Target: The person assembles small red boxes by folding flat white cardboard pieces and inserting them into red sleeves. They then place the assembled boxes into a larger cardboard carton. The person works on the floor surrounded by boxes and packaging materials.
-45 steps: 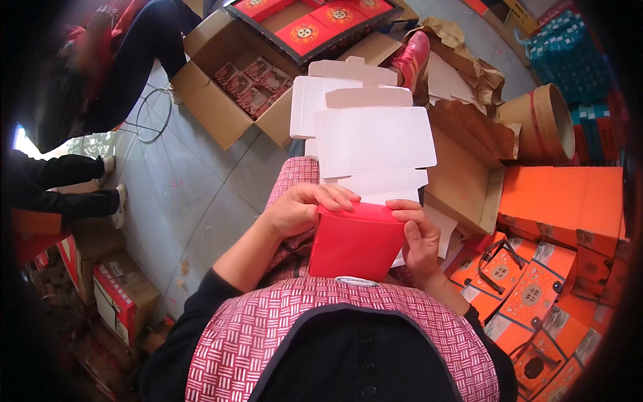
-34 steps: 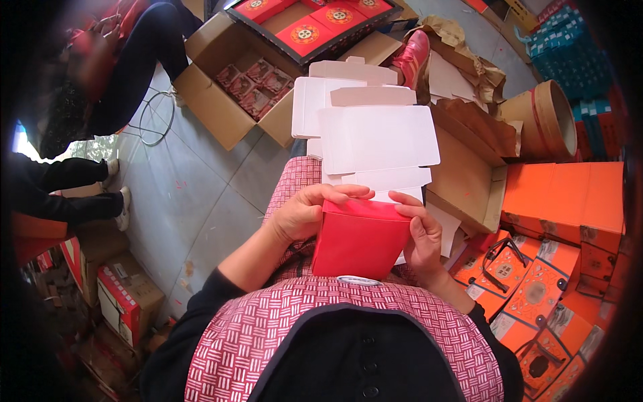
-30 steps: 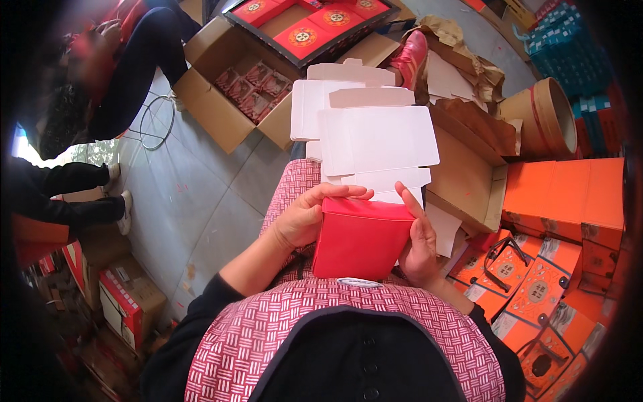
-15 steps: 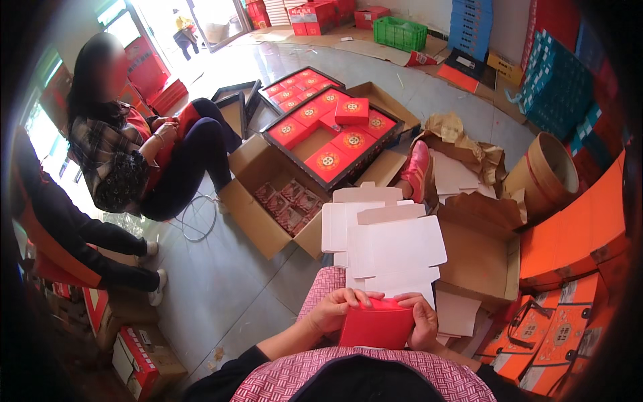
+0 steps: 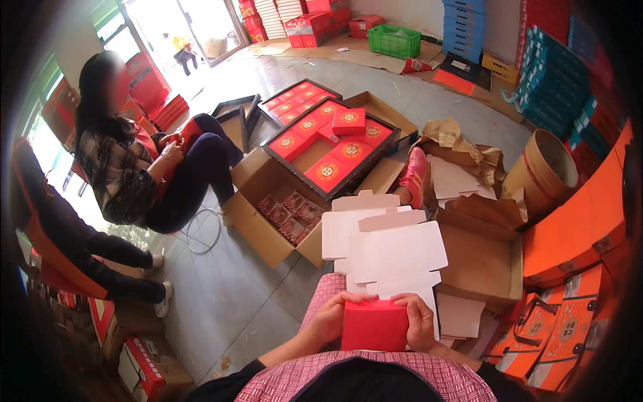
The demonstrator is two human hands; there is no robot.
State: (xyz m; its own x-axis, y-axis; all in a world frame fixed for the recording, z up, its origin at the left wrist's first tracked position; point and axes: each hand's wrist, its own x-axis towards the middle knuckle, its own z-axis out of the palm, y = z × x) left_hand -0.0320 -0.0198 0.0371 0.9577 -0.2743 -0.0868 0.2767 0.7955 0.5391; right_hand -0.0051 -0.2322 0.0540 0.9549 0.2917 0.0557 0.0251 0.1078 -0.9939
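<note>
Close to my body I hold a small red box [image 5: 375, 328] between both hands. My left hand [image 5: 331, 315] grips its left side, fingers along the far edge. On the other side my right hand [image 5: 418, 320] is closed on the right edge, thumb and fingers at the far corner. Just beyond the box, flat white box blanks [image 5: 398, 251] lie stacked across my lap, overlapping. Farther off, a black-edged tray [image 5: 328, 187] holds several red boxes with gold round emblems, one red box [image 5: 349, 121] resting on top of the others.
An open carton [image 5: 248, 218] with small wrapped packs stands left of the blanks. At right are an empty shallow carton [image 5: 479, 264], a round tub [image 5: 541, 167] and orange boxes [image 5: 573, 208]. A seated co-worker [image 5: 127, 154] and a standing person's legs [image 5: 94, 248] are at left.
The far edge of the red box in my hands now lies flatter and straighter. My left hand has shifted slightly. The view has tilted a little, and the seated co-worker's hands have moved.
</note>
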